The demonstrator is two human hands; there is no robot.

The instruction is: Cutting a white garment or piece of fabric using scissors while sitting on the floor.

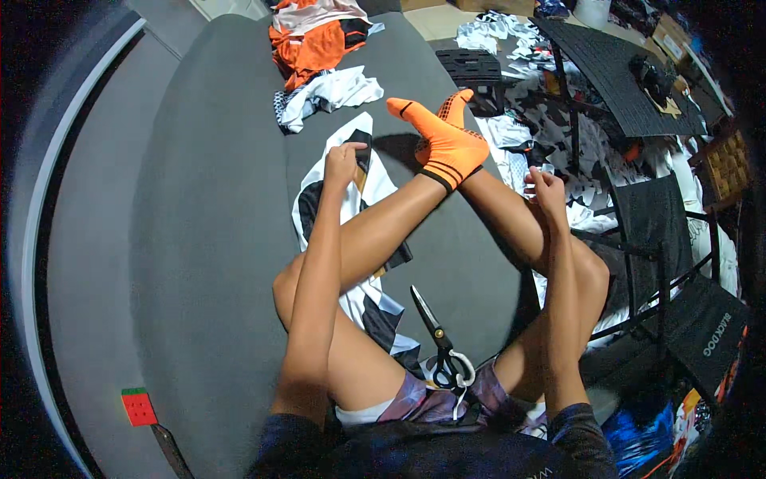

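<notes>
Left hand [341, 164]: curled at cloth [378, 182], eleven o'clock; grip unclear.
Cloth: likely light, limp; I'd pinch edges.
Right hand [546, 191]: half-curled, two o'clock; contents unclear.

Home-like room, apparently a makeshift cloth workspace: grey couch-like seat [215, 199], scissors [431, 318], heaped cloth scraps [487, 33], black fabric chair [654, 215].

Wide fisheye view downward from the head

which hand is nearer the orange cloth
Left. The left hand is below the orange cloth in the picture, slightly right; the right hand is much farther right, past the socks.
</notes>
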